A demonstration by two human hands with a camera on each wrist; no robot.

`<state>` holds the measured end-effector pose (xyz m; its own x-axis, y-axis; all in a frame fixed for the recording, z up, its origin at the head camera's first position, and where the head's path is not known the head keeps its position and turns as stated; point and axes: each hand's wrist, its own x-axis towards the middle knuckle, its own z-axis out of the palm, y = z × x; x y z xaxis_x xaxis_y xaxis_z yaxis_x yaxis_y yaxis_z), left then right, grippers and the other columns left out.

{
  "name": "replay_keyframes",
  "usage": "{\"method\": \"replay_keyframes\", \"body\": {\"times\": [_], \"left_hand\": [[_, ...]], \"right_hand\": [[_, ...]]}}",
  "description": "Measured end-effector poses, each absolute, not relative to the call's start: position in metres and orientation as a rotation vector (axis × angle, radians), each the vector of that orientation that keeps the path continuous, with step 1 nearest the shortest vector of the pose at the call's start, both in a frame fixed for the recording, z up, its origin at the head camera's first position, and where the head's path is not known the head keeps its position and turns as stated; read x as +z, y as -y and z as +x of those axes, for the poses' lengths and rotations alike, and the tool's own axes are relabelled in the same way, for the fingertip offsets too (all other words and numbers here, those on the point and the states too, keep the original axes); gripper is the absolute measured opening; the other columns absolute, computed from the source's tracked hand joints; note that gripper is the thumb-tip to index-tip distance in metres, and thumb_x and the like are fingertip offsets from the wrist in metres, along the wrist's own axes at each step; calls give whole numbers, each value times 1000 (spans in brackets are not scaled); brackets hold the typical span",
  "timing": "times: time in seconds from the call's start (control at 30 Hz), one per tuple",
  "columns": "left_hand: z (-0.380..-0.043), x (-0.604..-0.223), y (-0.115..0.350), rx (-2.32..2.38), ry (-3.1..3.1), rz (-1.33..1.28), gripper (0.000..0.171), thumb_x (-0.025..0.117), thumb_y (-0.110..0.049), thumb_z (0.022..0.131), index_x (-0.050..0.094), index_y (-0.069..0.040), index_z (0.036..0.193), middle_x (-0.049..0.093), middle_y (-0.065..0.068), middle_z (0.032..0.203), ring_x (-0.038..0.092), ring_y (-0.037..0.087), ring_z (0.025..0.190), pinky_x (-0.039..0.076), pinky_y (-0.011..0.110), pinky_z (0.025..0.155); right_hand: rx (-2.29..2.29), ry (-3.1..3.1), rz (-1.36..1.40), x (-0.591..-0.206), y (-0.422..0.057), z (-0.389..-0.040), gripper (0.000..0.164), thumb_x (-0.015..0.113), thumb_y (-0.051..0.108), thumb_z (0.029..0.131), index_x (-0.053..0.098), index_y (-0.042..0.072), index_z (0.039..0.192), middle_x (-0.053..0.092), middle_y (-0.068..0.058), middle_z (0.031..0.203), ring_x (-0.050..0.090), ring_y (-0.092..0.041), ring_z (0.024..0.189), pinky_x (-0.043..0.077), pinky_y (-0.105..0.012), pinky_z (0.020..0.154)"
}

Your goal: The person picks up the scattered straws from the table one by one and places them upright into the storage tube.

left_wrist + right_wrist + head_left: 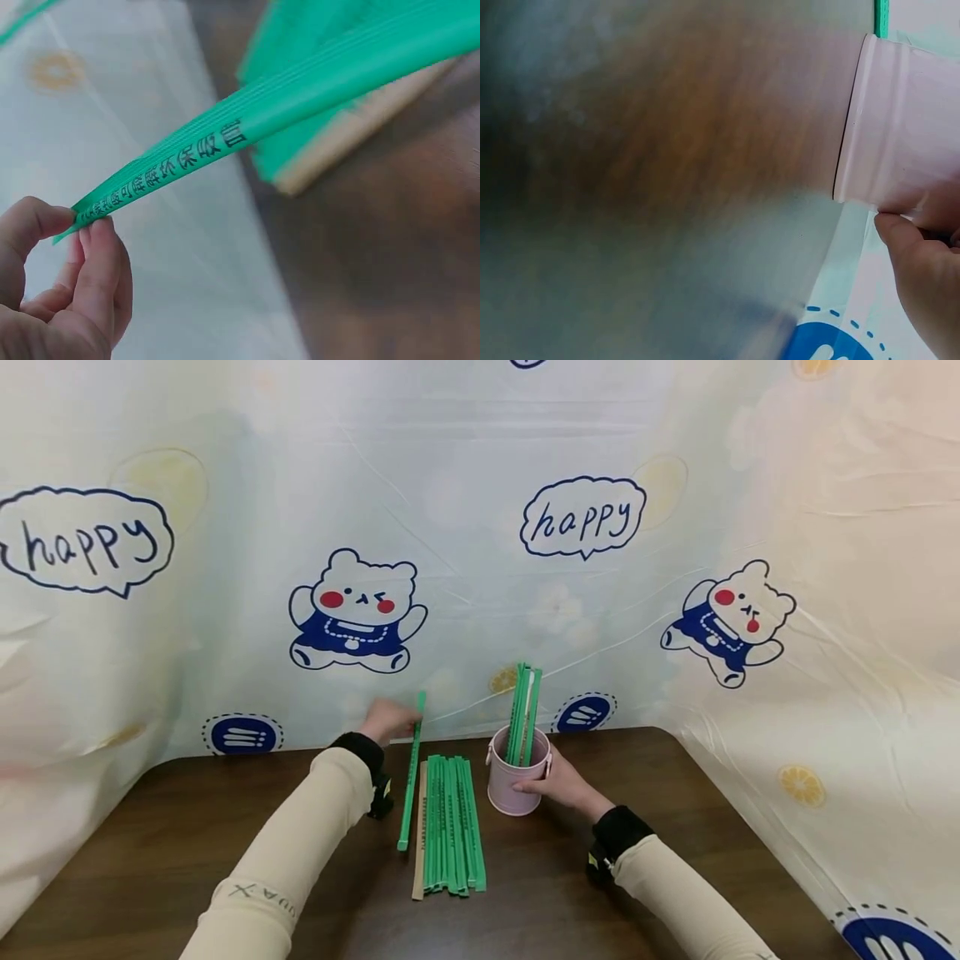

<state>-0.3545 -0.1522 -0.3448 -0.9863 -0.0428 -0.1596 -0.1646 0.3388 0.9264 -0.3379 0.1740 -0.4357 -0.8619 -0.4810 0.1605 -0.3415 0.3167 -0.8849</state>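
My left hand pinches the far end of a long, slim green wrapped packet, like wrapped disposable chopsticks. In the left wrist view, thumb and fingertips grip the packet's tip, and dark printed characters run along it. To its right lies a pile of similar green packets, with a tan strip along the left edge. My right hand holds the side of a small pink bucket, which stands upright with several green packets inside. Only part of the bucket appears in the right wrist view.
The dark wooden table carries the pile and bucket. Behind it hangs a pale printed sheet with bears and lettering, which meets the table's back edge close to both hands and continues down the right side.
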Motion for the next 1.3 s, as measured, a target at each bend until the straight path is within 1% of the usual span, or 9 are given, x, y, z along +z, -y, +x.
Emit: {"method": "replay_keyframes", "body": {"times": [0.1, 0.2, 0.3, 0.37, 0.43, 0.67, 0.9, 1.13, 1.3], "left_hand": [[-354, -317, 141, 1775, -2482, -121, 38, 58, -5, 99, 59, 15, 131, 64, 16, 115, 60, 8, 80, 61, 30, 93], [-356, -291, 131, 1815, -2491, -96, 39, 58, -7, 101, 59, 10, 136, 64, 22, 132, 64, 8, 85, 59, 31, 100], [-358, -269, 121, 1866, -2524, -58, 39, 58, -9, 102, 59, 6, 138, 62, 24, 138, 70, 19, 101, 57, 34, 104], [-358, -258, 115, 1902, -2559, 5, 38, 58, -10, 103, 60, 5, 138, 63, 24, 137, 69, 27, 114, 56, 37, 106], [-357, -251, 107, 1948, -2578, 68, 37, 58, -9, 102, 60, 3, 138, 63, 23, 135, 66, 32, 121, 56, 39, 106], [-354, -240, 70, 2073, -2562, 236, 34, 62, -9, 100, 64, 0, 133, 67, 21, 126, 69, 29, 114, 59, 38, 102], [-356, -236, 36, 2152, -2500, 379, 31, 62, -9, 99, 65, 0, 129, 67, 20, 121, 69, 32, 113, 59, 41, 102], [-363, -262, 27, 2009, -2610, 420, 28, 63, -8, 99, 68, 1, 126, 69, 20, 117, 67, 30, 109, 59, 44, 99], [-369, -285, 30, 1834, -2719, 452, 27, 63, -9, 100, 69, 0, 125, 70, 19, 115, 67, 28, 104, 59, 33, 87]], "right_hand": [[-1597, -2436, -747, -439, -175, -336, 100, 85, 17, 84, 21, 5, 159, 47, -24, 150, 50, -39, 136, 39, -59, 119], [-1613, -2434, -724, -441, -176, -334, 100, 86, 16, 84, 21, 4, 159, 47, -24, 150, 50, -39, 136, 39, -60, 119], [-1607, -2435, -715, -441, -178, -333, 99, 85, 17, 84, 21, 5, 159, 47, -23, 151, 49, -40, 137, 39, -61, 119], [-1589, -2441, -725, -442, -179, -332, 99, 85, 18, 85, 20, 5, 159, 47, -24, 151, 49, -40, 137, 39, -62, 119], [-1576, -2446, -737, -442, -180, -332, 99, 85, 19, 85, 20, 5, 160, 46, -24, 151, 49, -41, 137, 39, -62, 119], [-1542, -2466, -694, -450, -185, -329, 101, 84, 21, 86, 17, 5, 161, 46, -24, 151, 50, -39, 136, 40, -62, 118], [-1561, -2447, -751, -449, -185, -331, 101, 84, 22, 86, 18, 6, 160, 46, -24, 152, 50, -40, 135, 41, -62, 117], [-1561, -2450, -741, -439, -176, -338, 102, 84, 20, 86, 17, 6, 161, 46, -24, 151, 50, -40, 136, 40, -61, 118], [-1561, -2445, -744, -435, -172, -341, 103, 84, 18, 86, 15, 6, 161, 46, -24, 152, 50, -39, 136, 40, -60, 119]]}}
